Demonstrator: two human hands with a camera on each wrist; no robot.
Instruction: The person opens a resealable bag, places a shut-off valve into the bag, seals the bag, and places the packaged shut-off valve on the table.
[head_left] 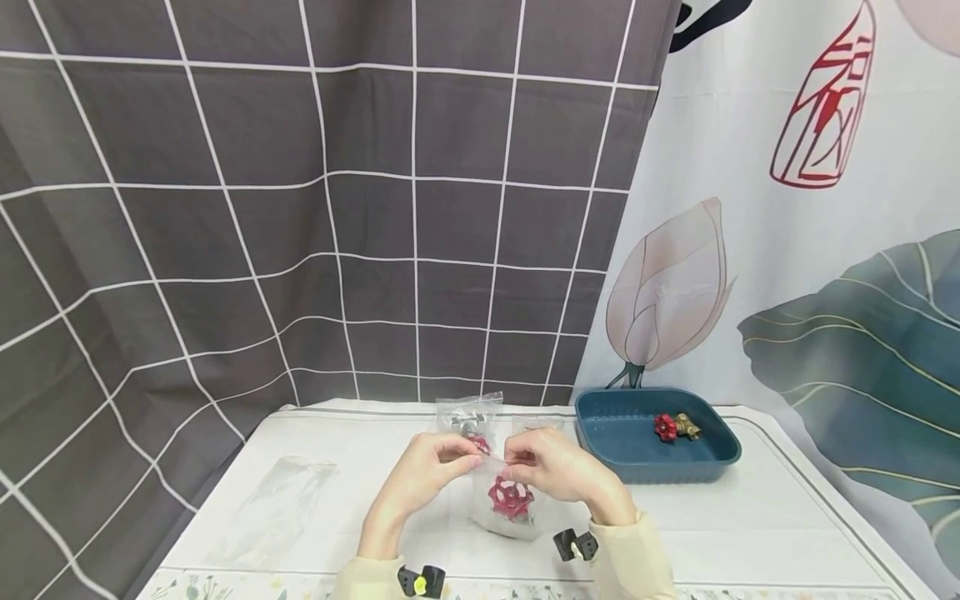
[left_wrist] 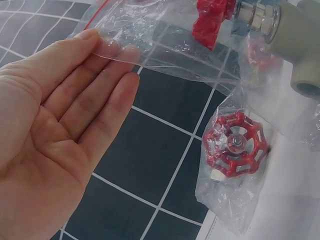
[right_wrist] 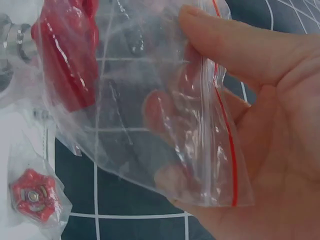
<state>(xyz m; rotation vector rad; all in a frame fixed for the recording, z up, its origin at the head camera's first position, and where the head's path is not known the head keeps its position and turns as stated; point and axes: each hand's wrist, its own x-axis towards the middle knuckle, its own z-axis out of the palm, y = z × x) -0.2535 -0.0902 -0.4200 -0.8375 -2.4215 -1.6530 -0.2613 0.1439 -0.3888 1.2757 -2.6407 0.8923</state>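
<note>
Left of the blue tray [head_left: 660, 473], the left hand [head_left: 420, 471] and right hand [head_left: 561, 467] both pinch one clear bag [right_wrist: 122, 142] near its top; inside sits a red-handled valve [head_left: 512, 498], its body seemingly grey-green.

A white-covered table [head_left: 795, 521] holds a flat clear bag [head_left: 273, 512], bagged red wheels [left_wrist: 235, 161] and a blue tray [head_left: 615, 427].
</note>
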